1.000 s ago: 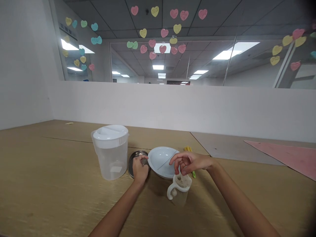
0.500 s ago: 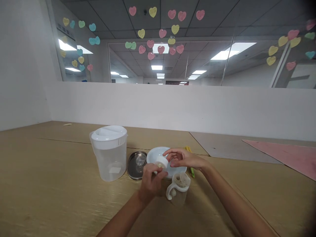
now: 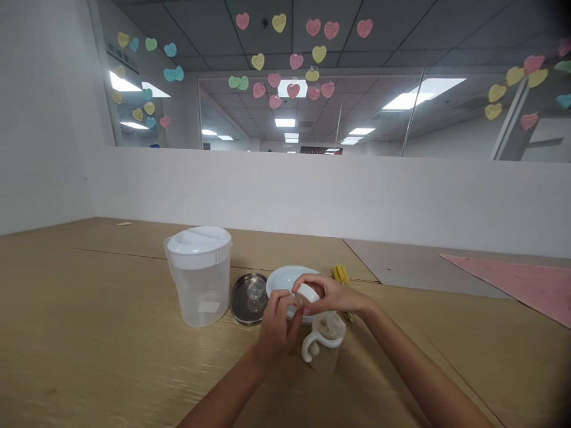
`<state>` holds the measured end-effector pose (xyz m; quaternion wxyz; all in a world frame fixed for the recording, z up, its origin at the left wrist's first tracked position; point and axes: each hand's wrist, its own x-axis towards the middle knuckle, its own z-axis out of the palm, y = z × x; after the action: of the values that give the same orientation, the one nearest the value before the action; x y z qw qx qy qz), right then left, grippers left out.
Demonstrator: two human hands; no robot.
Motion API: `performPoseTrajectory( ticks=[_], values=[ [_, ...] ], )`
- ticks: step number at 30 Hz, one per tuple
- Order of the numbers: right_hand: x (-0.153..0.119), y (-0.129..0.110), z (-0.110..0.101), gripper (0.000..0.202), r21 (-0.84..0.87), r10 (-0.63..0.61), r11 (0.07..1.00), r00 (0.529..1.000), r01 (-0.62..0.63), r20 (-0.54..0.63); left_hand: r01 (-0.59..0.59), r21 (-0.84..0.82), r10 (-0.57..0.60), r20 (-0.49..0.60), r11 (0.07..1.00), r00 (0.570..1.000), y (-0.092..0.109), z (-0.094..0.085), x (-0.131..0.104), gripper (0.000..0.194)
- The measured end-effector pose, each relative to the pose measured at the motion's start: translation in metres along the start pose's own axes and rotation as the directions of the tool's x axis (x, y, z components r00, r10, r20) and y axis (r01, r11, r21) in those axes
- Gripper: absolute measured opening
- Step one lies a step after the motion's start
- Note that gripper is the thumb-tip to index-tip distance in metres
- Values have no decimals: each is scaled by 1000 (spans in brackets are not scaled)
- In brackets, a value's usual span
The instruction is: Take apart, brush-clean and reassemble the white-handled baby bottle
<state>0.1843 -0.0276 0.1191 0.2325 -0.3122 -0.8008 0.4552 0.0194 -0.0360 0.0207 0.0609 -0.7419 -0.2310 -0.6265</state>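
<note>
A small white round lid point(image 3: 307, 293) with a paler, clear-looking underside is held between my two hands, above the near part of a white bowl point(image 3: 280, 278). My right hand point(image 3: 341, 297) grips it from the right, thumb below and fingers on top. At its left side, my left hand point(image 3: 275, 321) pinches its lower edge with bent fingers. Just below my hands stands a small clear jug point(image 3: 329, 355) with a white curved handle. Its top is uncovered, and something translucent and curled shows inside the mouth; I cannot make out what it is.
Left of the bowl, a dark metal tray point(image 3: 241, 310) carries clear round pieces. A large translucent pitcher point(image 3: 200, 288) with a white lid stands farther left. Behind my right hand lies a yellow-headed brush point(image 3: 340, 273) with a green end. Grey and pink sheets point(image 3: 517, 276) cover the right back.
My right hand has closed from an open pose onto the white lid. The lid has shifted right and tilted, while my left hand stays at its edge.
</note>
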Motion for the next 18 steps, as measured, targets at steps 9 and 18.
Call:
performPoseTrajectory(
  ticks=[9,18],
  values=[
    [5,2,6,33,-200,42,978,996,-58,-83,202,117,-219,163,972,962,2,-3,4,14],
    [6,8,7,33,-121,128,984,990,-135,-63,124,289,-203,263,949,943,-1,0,1,28]
  ],
)
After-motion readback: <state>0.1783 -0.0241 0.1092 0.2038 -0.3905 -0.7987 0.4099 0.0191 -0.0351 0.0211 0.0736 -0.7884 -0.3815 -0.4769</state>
